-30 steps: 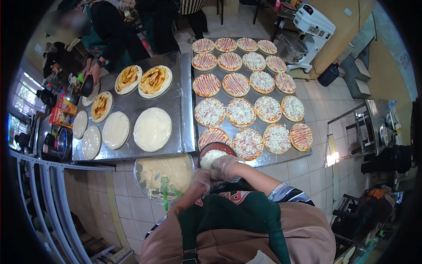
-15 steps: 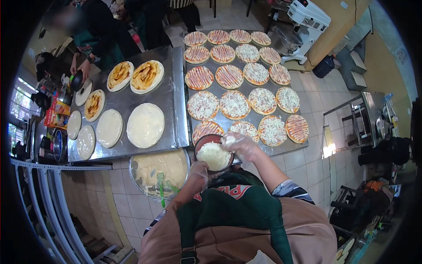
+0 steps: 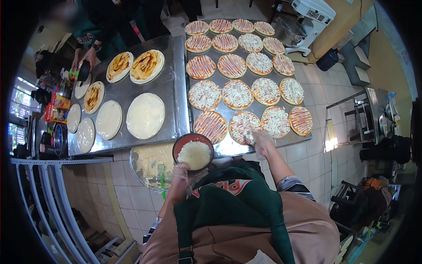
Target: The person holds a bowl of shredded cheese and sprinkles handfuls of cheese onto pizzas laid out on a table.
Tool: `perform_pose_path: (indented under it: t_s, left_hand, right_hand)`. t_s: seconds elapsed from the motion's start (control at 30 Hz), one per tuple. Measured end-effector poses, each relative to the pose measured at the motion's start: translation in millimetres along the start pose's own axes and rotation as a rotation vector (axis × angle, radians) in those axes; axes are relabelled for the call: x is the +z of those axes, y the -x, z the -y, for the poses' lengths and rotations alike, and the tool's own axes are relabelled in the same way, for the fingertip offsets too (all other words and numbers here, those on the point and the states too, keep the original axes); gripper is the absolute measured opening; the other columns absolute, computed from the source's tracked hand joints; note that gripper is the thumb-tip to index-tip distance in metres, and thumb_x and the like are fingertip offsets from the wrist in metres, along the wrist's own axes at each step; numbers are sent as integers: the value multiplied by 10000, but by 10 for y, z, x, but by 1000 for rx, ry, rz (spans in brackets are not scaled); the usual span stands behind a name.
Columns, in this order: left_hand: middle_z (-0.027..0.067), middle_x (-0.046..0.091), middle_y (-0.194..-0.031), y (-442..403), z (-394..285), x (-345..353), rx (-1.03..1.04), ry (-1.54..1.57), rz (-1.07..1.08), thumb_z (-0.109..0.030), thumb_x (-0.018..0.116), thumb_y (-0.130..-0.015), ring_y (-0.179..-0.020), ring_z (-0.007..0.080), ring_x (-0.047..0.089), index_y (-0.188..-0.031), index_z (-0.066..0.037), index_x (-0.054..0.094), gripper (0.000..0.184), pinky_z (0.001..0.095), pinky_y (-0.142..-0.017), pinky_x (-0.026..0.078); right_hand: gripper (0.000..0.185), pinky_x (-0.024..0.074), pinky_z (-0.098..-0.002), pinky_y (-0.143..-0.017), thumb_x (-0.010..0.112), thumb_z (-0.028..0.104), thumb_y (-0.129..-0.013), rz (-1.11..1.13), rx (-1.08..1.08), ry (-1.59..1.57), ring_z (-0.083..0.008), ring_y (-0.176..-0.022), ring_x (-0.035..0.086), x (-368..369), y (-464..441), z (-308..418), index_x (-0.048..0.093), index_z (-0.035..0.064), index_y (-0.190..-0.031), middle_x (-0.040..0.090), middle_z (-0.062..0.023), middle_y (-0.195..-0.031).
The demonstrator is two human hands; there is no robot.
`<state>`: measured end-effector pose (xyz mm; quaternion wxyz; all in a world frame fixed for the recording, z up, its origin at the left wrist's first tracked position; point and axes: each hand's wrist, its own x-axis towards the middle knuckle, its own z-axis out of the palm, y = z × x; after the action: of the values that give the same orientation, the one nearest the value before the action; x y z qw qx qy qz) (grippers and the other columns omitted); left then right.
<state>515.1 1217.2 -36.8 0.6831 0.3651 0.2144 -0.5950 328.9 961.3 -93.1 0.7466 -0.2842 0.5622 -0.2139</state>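
My left hand [image 3: 180, 174], in a clear plastic glove, is closed on the near rim of a reddish-brown bowl [image 3: 179, 146]. White grated cheese [image 3: 194, 155] lies inside the bowl. Over the near edge of a pizza [image 3: 242, 123] in the front row is my right hand [image 3: 263, 143], also gloved. Its fingers are bunched and point down, with white shreds at their tips. That pizza has cheese scattered on it. To its left, a pizza [image 3: 210, 126] shows red and pale stripes without cheese; to its right sits a cheese-covered pizza [image 3: 275, 122].
Rows of pizzas stand on the metal table [image 3: 228, 150]. A second metal table [image 3: 118, 145] on the left holds pale dough rounds [image 3: 145, 116] and brown-sauced ones. Below is a basin [image 3: 147, 169] with a green-handled utensil. A co-worker's hands [image 3: 88, 57] hold a dark pan.
My right hand has moved from the bowl out to the right, over the front-row pizza. The bowl in my left hand has shifted left and slightly down.
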Motion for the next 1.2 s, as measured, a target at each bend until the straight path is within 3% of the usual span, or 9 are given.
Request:
perform_pose_path:
  t_s: [0.1,0.4,0.67,0.73,0.87,0.93,1.03,1.13,1.2]
  left_hand:
    - [196,334,-1236,45,-13,-48,-2,2,6,4,384,-529,-1127,436,343,-1235,-87,270,720,616,-884,311]
    - [197,334,-1235,133,22,-166,-18,23,44,0,389,-524,-1128,436,341,-1238,-89,266,730,617,-886,308]
    - [198,334,-1235,183,16,-292,-63,20,100,-4,393,-520,-1129,437,339,-1241,-91,263,738,618,-888,305]
    - [198,334,-1234,197,-2,-321,-71,23,110,-4,394,-519,-1129,437,339,-1242,-91,262,740,618,-888,304]
    - [199,334,-1234,187,29,-273,-82,30,130,-6,396,-516,-1129,438,338,-1244,-92,260,745,618,-889,303]
    - [199,334,-1234,173,37,-268,-86,33,140,-7,397,-515,-1129,438,338,-1244,-92,259,747,619,-890,302]
    - [199,334,-1234,90,55,-134,-91,39,154,-9,399,-514,-1129,438,337,-1246,-93,258,750,619,-890,301]
    - [200,334,-1233,-16,83,40,-93,48,165,-10,400,-512,-1130,439,336,-1247,-94,256,753,619,-891,300]
    - [200,334,-1233,-14,90,53,-93,51,168,-10,401,-511,-1130,439,336,-1247,-94,256,754,619,-891,300]
  right_hand:
    - [169,482,-335,-573,563,42,-747,2,-28,-61,-227,-734,565,119,96,-32,509,37,-907,554,-109,-844]
    - [327,489,-313,-622,561,-28,-740,12,36,-389,-195,-734,551,-104,-187,-699,460,79,-1032,541,-104,-911]
    - [277,495,-338,-631,550,-19,-760,-64,46,-423,-214,-769,544,-15,-12,-744,454,36,-1013,537,-100,-904]
    - [179,497,-316,-582,579,9,-745,-74,-49,-674,-218,-689,556,-43,29,-743,512,13,-910,560,-96,-793]
    - [156,470,-316,-541,566,14,-750,-232,-77,-505,-210,-671,538,-29,149,-577,508,14,-895,544,-85,-775]
    - [192,463,-296,-489,515,10,-782,-204,-37,-353,-197,-671,527,-51,154,-482,451,26,-963,520,-95,-849]
    - [171,448,-287,-492,524,13,-777,-76,76,-234,-181,-656,520,-220,-81,-436,465,41,-935,524,-86,-812]
    - [190,448,-280,-525,543,39,-763,70,-43,-525,-168,-646,517,-366,-108,-435,487,54,-943,534,-77,-796]
    - [201,440,-277,-531,548,34,-752,-68,-83,-460,-168,-629,519,-231,80,-261,496,32,-946,538,-80,-772]
